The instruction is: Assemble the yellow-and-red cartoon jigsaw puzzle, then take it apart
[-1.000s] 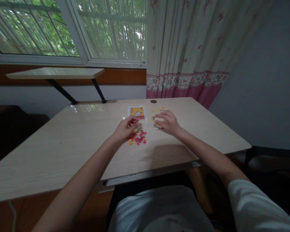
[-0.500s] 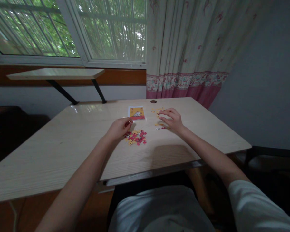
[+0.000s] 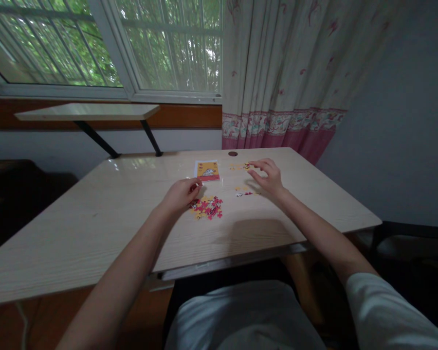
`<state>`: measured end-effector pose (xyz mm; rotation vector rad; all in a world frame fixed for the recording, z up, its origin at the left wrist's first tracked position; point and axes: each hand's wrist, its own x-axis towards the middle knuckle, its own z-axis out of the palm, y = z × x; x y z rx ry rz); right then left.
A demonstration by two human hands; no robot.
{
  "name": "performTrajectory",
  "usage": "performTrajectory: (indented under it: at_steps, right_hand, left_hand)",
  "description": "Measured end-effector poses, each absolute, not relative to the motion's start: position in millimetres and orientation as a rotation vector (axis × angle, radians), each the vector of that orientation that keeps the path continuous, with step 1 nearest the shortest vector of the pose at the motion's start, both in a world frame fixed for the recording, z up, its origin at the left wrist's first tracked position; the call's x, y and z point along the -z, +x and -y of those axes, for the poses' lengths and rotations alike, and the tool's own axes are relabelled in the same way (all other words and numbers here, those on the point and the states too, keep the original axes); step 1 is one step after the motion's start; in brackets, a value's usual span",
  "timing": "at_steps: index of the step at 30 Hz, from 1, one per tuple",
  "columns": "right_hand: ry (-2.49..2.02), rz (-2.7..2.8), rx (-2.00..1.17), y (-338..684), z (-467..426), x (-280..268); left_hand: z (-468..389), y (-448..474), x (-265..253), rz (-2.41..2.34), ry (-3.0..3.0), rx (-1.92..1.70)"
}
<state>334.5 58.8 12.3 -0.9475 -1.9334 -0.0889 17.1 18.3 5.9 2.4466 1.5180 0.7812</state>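
My left hand (image 3: 183,195) is closed in a pinch beside a pile of red, yellow and white jigsaw pieces (image 3: 207,208). What its fingertips hold, if anything, is too small to make out. My right hand (image 3: 268,176) reaches over the far right pieces, with thumb and fingertips at a small yellow and dark puzzle piece (image 3: 247,166). A line of yellow pieces (image 3: 235,167) lies left of those fingertips. Nearer to me is another small group of yellow, white and red pieces (image 3: 245,194). Between the hands, farther back, lies a picture card (image 3: 208,170) showing a white animal on yellow.
Everything lies on a pale wooden desk (image 3: 131,214). A raised shelf (image 3: 91,112) on black legs stands at the back left. A round cable hole (image 3: 232,154) is near the far edge. Behind hang a patterned curtain (image 3: 277,87) and a barred window.
My right hand has moved right and slightly away from me, and the small piece at its fingertips has shifted with it. My left hand stays pinched beside the pile.
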Motion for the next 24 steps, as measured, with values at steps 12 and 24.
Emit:
performTrajectory:
  at_steps: [12,24]
  right_hand:
    - [-1.608,1.979,-0.045,419.7,-166.5,26.8]
    - [-1.832,1.966,-0.118,407.5,-175.2,40.1]
  left_hand:
    - [-22.7,12.5,-2.7,-1.601,2.463,-0.722]
    - [-21.2,14.0,-5.3,-1.599,2.481,-0.677]
